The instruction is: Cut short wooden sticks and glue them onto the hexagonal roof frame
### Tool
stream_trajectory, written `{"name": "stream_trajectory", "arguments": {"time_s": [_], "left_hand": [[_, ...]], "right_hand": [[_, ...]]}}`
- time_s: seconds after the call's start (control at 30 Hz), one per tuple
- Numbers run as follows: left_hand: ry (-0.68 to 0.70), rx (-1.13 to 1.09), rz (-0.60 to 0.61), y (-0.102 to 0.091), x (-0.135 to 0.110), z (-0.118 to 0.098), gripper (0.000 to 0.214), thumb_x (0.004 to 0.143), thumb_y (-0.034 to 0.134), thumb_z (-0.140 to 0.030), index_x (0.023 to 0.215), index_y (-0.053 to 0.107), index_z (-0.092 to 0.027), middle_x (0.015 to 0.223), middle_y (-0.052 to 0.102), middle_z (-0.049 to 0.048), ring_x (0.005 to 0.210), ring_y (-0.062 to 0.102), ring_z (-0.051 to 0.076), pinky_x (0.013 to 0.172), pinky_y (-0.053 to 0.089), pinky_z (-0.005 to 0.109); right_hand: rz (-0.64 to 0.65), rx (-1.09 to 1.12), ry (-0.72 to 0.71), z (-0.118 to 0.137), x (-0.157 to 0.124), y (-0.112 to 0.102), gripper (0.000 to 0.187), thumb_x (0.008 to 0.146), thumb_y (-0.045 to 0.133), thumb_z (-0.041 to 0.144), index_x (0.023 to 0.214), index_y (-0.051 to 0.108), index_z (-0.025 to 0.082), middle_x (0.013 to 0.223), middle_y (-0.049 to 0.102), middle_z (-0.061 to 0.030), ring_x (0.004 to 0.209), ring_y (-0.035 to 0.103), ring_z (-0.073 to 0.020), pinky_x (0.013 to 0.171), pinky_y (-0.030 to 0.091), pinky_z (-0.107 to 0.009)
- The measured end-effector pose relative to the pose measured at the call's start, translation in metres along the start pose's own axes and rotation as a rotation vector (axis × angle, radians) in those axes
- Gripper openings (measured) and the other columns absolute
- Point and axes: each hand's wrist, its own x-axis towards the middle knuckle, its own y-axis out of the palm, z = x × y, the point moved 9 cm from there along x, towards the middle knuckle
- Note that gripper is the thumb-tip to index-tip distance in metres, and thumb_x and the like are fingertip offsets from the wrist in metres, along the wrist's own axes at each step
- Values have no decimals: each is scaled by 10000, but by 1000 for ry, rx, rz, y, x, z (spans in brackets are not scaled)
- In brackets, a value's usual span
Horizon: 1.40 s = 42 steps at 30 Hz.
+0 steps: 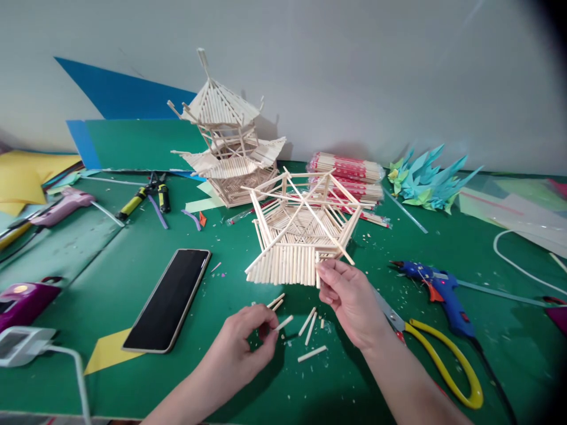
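Note:
A half-built hexagonal roof of wooden sticks (301, 233) stands on the green table (363, 378) in front of me. My right hand (349, 298) pinches a stick at the roof's near edge. My left hand (245, 342) is closed on one short cut stick (284, 323), held just above the table. Several more short sticks (311, 353) lie loose between my hands. A finished two-tier stick pagoda (225, 144) stands behind the roof, by the wall.
A black phone (168, 298) lies left. Yellow-handled scissors (436, 354) and a blue glue gun (436, 289) lie right. Wrapped chopstick packs (349, 177), paper cranes (425, 180), a pink glue gun (64, 206), yellow-handled cutters (142, 198) and coloured paper sheets (133, 144) sit behind.

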Motion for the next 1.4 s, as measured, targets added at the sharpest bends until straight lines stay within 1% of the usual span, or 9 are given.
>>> {"name": "stream_trajectory", "arguments": {"time_s": [0.13,0.27,0.47,0.67,0.8,0.93,1.1,1.17,1.4], "left_hand": [[-341,-652,-4,16,-3,14,77,752,534,-205,681,521,-177,601,564,-5,543,457,121,512,356,235],[-425,-1033,-20,37,2,7,120,706,612,-183,619,534,-157,546,587,2,509,437,98,483,327,209],[-451,-1227,0,57,9,-3,102,698,628,-165,627,559,-139,521,590,1,453,406,67,465,292,194],[-440,-1262,19,65,14,-15,105,706,617,-161,632,545,-143,507,579,-8,461,404,68,464,271,196],[-431,-1275,25,68,17,-17,101,717,609,-159,639,549,-139,512,581,-13,442,386,55,462,258,189],[-421,-1297,35,71,19,-18,99,728,608,-162,646,558,-140,517,587,-9,430,393,53,455,255,189],[-404,-1346,12,73,22,-23,92,714,644,-167,653,585,-131,567,602,3,486,444,67,496,302,197],[-397,-1377,-22,70,24,-25,108,703,659,-166,630,589,-130,570,605,0,493,454,67,509,318,197],[-358,-1378,-121,56,23,-24,158,695,673,-242,606,607,-131,559,638,16,455,478,76,506,339,211]], "right_hand": [[22,-297,-50,0,-13,-14,227,755,530,371,634,506,181,542,387,62,481,303,-78,455,264,-224],[-2,-709,-94,-10,-24,-37,231,746,539,328,565,501,191,504,413,51,484,362,-106,471,255,-243],[-155,-1161,-174,-15,-28,-62,213,752,522,285,557,484,208,541,490,21,517,416,-144,503,210,-266],[-238,-1299,-240,-1,-17,-74,201,758,516,284,571,493,214,556,514,9,512,441,-158,505,242,-272],[-260,-1263,-275,14,-14,-82,175,786,502,319,669,578,213,649,596,-32,583,521,-193,551,318,-294],[-284,-1137,-291,30,-30,-83,206,840,450,337,857,605,202,805,649,-73,691,569,-212,622,392,-303],[-1,-519,-110,3,-45,-41,183,796,534,376,767,633,225,666,602,-8,615,552,-163,557,426,-250],[39,-305,-89,-5,-46,-25,151,783,566,345,740,641,221,633,571,10,601,545,-144,558,432,-235],[67,-45,-72,-1,-29,-8,190,760,624,298,615,579,185,493,497,58,466,447,-75,472,369,-190]]}}
